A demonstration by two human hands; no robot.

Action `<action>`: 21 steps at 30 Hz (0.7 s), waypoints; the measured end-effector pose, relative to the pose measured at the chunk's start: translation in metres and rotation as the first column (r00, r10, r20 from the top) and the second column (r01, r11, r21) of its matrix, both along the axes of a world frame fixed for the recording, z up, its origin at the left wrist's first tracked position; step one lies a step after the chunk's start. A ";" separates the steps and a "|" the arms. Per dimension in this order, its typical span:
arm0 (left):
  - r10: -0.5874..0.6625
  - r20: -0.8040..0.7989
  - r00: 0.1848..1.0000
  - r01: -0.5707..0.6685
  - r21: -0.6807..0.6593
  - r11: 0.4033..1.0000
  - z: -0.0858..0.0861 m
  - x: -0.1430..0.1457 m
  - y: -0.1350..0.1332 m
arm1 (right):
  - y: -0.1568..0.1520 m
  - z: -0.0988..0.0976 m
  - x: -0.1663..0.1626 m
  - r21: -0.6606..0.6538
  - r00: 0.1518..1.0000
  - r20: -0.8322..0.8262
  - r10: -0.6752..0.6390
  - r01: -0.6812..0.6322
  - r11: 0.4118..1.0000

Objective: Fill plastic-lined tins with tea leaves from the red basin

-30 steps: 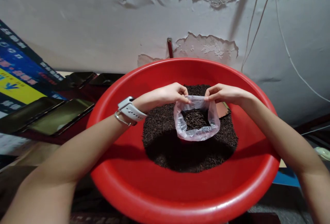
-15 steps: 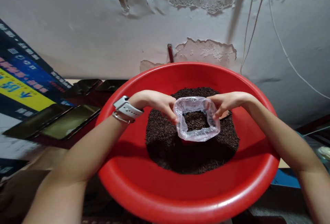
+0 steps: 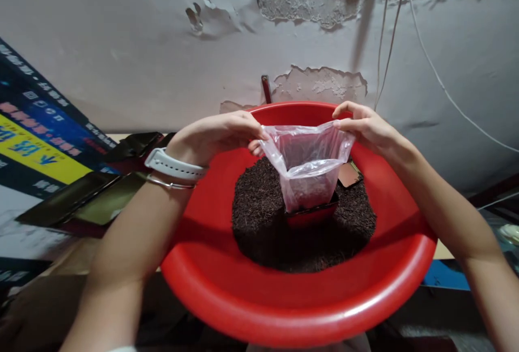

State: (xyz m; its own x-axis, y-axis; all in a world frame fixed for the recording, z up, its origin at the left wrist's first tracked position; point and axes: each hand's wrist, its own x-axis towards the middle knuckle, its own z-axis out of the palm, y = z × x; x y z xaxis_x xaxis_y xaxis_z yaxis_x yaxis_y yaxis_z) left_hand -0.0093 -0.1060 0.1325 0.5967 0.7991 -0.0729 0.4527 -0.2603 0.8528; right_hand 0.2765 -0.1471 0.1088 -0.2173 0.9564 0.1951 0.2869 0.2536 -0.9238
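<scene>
A clear plastic bag (image 3: 308, 167) hangs stretched between both hands above a heap of dark loose tea leaves (image 3: 259, 217) in a big red basin (image 3: 292, 309). My left hand (image 3: 219, 133), with a white watch on its wrist, pinches the bag's left top edge. My right hand (image 3: 367, 125) pinches the right top edge. The bag's bottom sits in a small red container (image 3: 312, 216) sunk into the heap. A brown card-like piece (image 3: 349, 173) lies on the heap just right of the bag.
A peeling grey wall (image 3: 162, 44) rises right behind the basin, with thin cables (image 3: 425, 49) hanging at the right. Dark trays (image 3: 101, 195) and a blue-yellow printed box (image 3: 36, 141) sit at the left. A blue surface (image 3: 446, 279) shows at lower right.
Both hands have raised the bag's folded-down rim, so the bag now stands pulled up and stretched wide. A small red container shows at its base. The camera tilted slightly.
</scene>
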 end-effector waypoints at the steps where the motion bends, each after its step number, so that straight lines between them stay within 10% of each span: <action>1: 0.008 0.004 1.000 -0.008 0.005 1.000 0.002 -0.001 -0.001 | -0.001 0.001 0.000 0.005 1.000 -0.012 -0.012 0.012 1.000; 6: -0.053 -0.089 0.995 0.058 0.051 0.997 0.009 -0.010 -0.002 | -0.003 0.002 0.000 0.048 0.999 0.033 0.016 -0.017 0.999; 10: -0.013 -0.377 0.926 0.112 0.241 0.964 0.016 -0.014 -0.007 | -0.005 0.005 0.006 0.047 0.904 0.421 0.072 -0.101 0.994; 13: 0.147 -0.346 0.927 0.074 0.552 0.831 0.019 -0.005 -0.025 | -0.016 0.015 0.006 0.312 0.811 0.575 -0.107 -0.096 0.945; 16: 0.013 -0.367 0.930 0.263 0.691 0.673 0.008 0.015 -0.044 | -0.034 0.021 -0.005 0.488 0.794 0.590 -0.149 -0.204 0.849; 21: 0.024 -0.691 0.722 0.574 0.618 0.537 -0.037 0.042 -0.073 | -0.057 0.001 -0.032 0.155 0.311 0.950 -0.014 -0.431 0.889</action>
State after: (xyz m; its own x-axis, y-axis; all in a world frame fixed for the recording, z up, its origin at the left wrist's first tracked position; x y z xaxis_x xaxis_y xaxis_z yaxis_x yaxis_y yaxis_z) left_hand 0.0327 -0.1794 0.0960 0.8613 0.5051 0.0545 0.5071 -0.8479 -0.1549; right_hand 0.2443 -0.2042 0.1094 -0.6449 0.7643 -0.0059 0.7626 0.6439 0.0620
